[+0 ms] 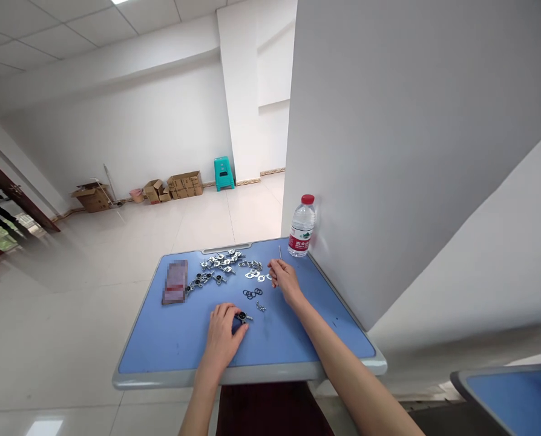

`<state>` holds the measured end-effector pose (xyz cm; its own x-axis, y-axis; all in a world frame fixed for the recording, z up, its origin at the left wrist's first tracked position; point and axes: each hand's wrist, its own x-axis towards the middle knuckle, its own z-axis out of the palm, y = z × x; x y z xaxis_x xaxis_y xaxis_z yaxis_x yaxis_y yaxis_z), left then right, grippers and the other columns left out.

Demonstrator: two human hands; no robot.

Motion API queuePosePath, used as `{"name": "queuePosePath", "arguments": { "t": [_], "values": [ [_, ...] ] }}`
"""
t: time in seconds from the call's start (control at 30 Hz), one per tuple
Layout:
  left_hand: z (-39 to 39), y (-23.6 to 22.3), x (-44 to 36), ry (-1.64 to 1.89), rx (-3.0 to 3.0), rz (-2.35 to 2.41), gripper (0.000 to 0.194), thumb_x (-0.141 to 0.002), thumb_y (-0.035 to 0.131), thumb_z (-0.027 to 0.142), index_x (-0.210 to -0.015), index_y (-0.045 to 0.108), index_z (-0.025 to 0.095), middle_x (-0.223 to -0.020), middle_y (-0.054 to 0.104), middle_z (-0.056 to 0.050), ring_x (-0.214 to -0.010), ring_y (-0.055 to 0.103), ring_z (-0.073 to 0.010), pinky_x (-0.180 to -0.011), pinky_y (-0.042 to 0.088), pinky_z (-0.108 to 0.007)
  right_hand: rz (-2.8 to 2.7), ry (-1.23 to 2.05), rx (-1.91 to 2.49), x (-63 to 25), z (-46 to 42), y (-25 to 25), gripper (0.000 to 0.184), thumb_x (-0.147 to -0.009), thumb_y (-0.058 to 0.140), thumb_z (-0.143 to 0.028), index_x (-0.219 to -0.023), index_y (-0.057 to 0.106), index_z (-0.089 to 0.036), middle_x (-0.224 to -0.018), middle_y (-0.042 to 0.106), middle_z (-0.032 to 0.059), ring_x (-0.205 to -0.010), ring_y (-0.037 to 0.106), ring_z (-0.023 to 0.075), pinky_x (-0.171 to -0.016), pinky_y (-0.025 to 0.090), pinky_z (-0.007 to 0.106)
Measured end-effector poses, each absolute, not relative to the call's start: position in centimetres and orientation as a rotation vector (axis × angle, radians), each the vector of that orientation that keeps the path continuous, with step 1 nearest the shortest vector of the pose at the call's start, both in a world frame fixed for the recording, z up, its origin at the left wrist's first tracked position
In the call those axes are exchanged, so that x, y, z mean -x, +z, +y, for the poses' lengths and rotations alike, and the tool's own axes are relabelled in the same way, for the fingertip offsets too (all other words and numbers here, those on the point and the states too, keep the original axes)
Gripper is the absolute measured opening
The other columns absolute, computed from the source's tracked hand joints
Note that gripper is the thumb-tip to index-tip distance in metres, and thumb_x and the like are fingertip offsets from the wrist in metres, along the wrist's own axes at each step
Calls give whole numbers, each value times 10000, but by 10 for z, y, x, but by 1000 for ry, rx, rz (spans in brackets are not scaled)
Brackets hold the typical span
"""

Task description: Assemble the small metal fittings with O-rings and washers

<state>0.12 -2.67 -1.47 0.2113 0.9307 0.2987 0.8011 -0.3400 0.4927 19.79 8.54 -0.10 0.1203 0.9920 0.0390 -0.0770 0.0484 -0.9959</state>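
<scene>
My left hand (224, 330) curves round a small silver metal part with a black round centre (242, 317) near the table's front, thumb on the near side and fingers on the far side. My right hand (285, 280) is closed beside flat silver gasket plates (261, 278); whatever its fingertips hold is hidden. A thin metal rod (280, 251) shows just beyond its knuckles, and I cannot tell whether the hand grips it. Between the hands lie several black rubber rings (252, 293) and a little group of small screws (261, 307).
Several metal parts with black centres (202, 278) and a pile of silver parts (222, 260) lie at the back. A blurred phone-like object (175, 282) is at left. A water bottle (302, 227) stands by the pillar (365, 151) on the right.
</scene>
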Motion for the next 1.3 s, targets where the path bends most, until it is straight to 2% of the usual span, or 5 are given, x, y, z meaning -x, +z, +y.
{"name": "queuePosePath", "arguments": {
  "t": [0.17,0.43,0.73,1.07,1.3],
  "values": [
    [-27,-15,-1,817,-2242,1644,156,-846,587,172,-997,589,213,-1083,607,-52,-1026,553,-248,-879,453,-411,-1231,933,1314,-202,92,-5,373,-764,486,-580,-721,504,-210,-546,433,-44,-447,385,123,-434,350,262],
    [-27,-16,-2,829,-2227,1652,145,-861,576,195,-1005,591,213,-1084,607,-56,-1023,554,-246,-882,448,-413,-1607,575,1608,-196,111,-11,192,-857,505,-287,-835,657,-171,-777,681,77,-750,615,217,-626,383,277],
    [-29,-12,-4,810,-2188,1669,147,-853,586,170,-995,589,207,-1080,605,-49,-1024,544,-240,-890,437,-412,-1831,421,1839,-189,123,-13,213,-916,500,-213,-913,693,-124,-924,715,188,-887,670,281,-695,411,311],
    [-27,-12,-3,786,-2198,1671,151,-856,592,178,-1004,595,209,-1080,604,-46,-1021,545,-237,-877,443,-401,-1724,494,1713,-196,123,-10,188,-902,481,-216,-855,651,-154,-863,698,138,-810,637,249,-625,347,284],
    [-27,-15,-2,819,-2199,1713,171,-847,598,176,-1014,600,211,-1091,603,-48,-1031,552,-238,-895,447,-410,-1524,767,1434,-198,114,-5,236,-804,516,-372,-642,531,-201,-599,551,-4,-593,499,162,-544,306,253]
  ]
}}
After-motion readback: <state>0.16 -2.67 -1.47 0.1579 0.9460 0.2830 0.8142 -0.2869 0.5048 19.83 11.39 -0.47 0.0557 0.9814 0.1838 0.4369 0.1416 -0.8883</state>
